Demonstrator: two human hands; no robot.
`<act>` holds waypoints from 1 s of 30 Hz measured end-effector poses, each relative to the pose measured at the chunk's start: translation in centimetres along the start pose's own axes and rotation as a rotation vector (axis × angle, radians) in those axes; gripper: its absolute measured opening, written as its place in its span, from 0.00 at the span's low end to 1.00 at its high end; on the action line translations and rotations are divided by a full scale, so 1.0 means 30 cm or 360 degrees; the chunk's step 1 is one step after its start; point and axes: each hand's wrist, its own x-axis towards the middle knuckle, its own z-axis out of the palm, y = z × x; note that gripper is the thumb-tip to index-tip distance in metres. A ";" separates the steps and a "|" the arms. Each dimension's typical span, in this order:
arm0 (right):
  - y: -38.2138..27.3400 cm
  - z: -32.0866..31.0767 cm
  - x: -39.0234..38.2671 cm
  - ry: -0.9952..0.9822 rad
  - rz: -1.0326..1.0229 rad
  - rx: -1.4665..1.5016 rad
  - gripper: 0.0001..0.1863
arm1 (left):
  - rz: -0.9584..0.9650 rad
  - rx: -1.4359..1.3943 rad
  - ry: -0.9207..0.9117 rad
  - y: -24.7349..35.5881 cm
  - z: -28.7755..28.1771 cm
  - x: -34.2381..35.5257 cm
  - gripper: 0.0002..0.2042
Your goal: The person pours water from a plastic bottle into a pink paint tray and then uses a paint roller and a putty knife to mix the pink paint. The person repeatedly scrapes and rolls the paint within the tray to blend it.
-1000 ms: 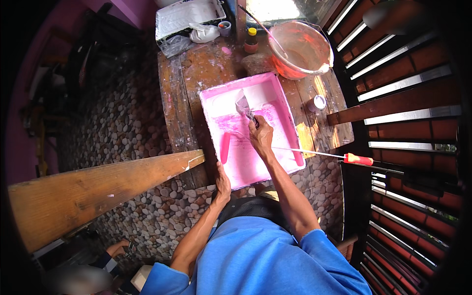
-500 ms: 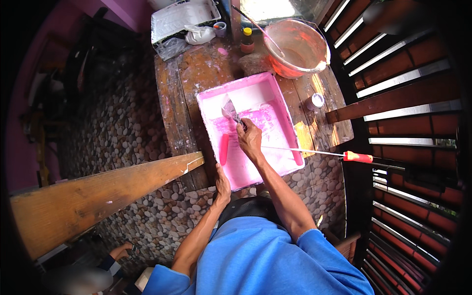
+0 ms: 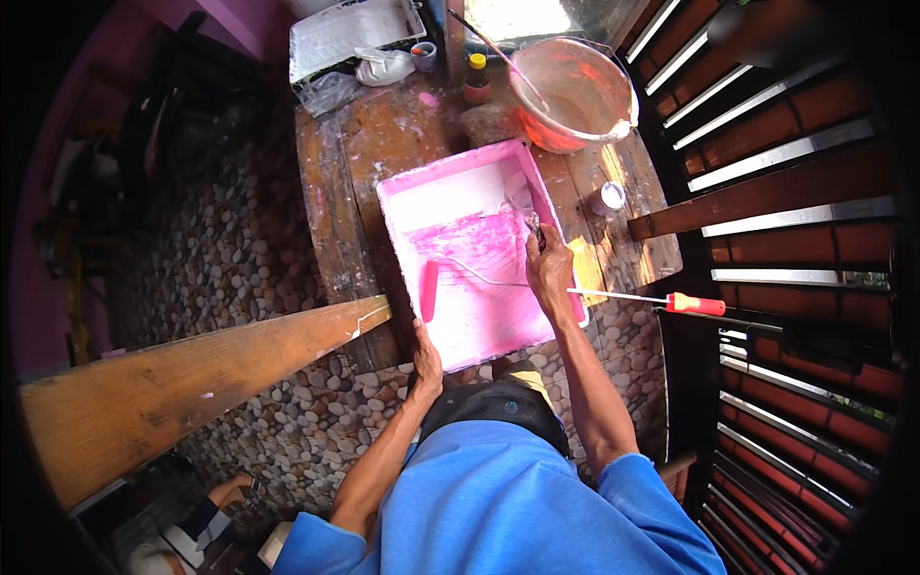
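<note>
A pink paint tray [image 3: 450,170] lies on the wooden table, with white and pink paint streaked over its floor. My right hand [image 3: 550,268] is closed round the handle of a putty knife [image 3: 518,192], whose paint-smeared blade is at the tray's far right inner side. At the near left corner, my left hand [image 3: 426,357] grips the tray's edge. A paint roller rests across the tray: its pink sleeve [image 3: 429,291] is at the left inside, its wire passes under my right hand, and its red handle [image 3: 697,305] juts out beyond the right rim.
On the table [image 3: 369,144] stand a paint-stained bucket [image 3: 570,101] with a stick in it, a yellow-capped bottle [image 3: 476,79] and a small can [image 3: 609,198]. A white tray [image 3: 353,40] lies at the back left. A wooden beam [image 3: 211,393] juts in from the left; a person [image 3: 192,541] is at lower left.
My right hand has moved right with the putty knife, from the tray's middle to its right side. More of the roller's wire shows. My left hand stays on the tray's edge.
</note>
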 end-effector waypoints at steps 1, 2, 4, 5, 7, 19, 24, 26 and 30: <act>-0.005 -0.002 -0.012 -0.0099 0.0016 0.0054 0.14 | -0.0003 0.0000 0.0002 -0.001 -0.002 -0.002 0.42; -0.009 -0.004 -0.021 -0.0198 0.0032 0.0108 0.14 | -0.0006 -0.0001 0.0006 -0.001 -0.001 -0.001 0.42; -0.019 0.003 -0.031 -0.0200 0.0019 0.0211 0.14 | -0.0006 -0.0003 0.0012 0.000 -0.005 -0.002 0.42; -0.026 0.007 -0.035 -0.0201 0.0012 0.0263 0.15 | -0.0002 -0.0004 0.0017 -0.001 -0.005 -0.003 0.42; -0.050 0.005 -0.037 -0.0093 0.0080 0.0129 0.15 | -0.0004 -0.0003 0.0020 0.000 -0.008 -0.004 0.42; -0.097 0.055 -0.055 -0.0462 0.0190 0.0182 0.16 | 0.0001 -0.0012 0.0004 0.013 0.003 -0.004 0.43; -0.113 0.095 -0.069 -0.0350 0.0182 0.0312 0.16 | 0.0004 -0.0015 0.0010 0.018 0.003 -0.004 0.43; -0.079 0.132 -0.071 -0.0273 0.0190 0.0254 0.15 | 0.0004 -0.0011 0.0005 0.020 0.006 -0.005 0.43; -0.070 0.165 -0.074 -0.0441 0.0055 0.0377 0.16 | -0.0001 -0.0016 0.0004 0.022 0.008 -0.005 0.43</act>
